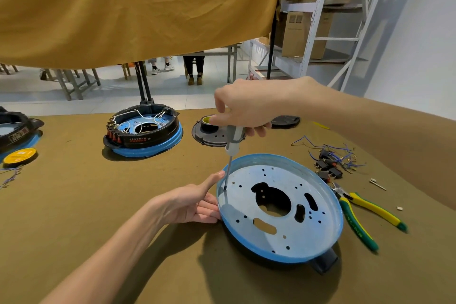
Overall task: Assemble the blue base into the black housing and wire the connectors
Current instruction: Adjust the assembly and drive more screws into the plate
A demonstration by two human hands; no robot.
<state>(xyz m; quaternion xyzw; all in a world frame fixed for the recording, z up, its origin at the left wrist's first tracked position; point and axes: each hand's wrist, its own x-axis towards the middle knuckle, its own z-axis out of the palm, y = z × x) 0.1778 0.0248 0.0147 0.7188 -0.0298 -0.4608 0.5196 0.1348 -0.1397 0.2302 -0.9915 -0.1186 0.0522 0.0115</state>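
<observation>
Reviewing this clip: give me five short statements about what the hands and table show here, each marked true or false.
1. The right hand grips a screwdriver. True.
2. The screwdriver tip is at the blue base's central opening. False: it meets the plate near the left rim.
3. The left hand steadies the base's left edge. True.
4. The pliers lie left of the base. False: on its right.
5. The loose switches and wires lie inside the base. False: they lie on the table.

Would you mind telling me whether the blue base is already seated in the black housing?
Seated: the blue base lies over the black housing, whose handle shows beneath.
</observation>
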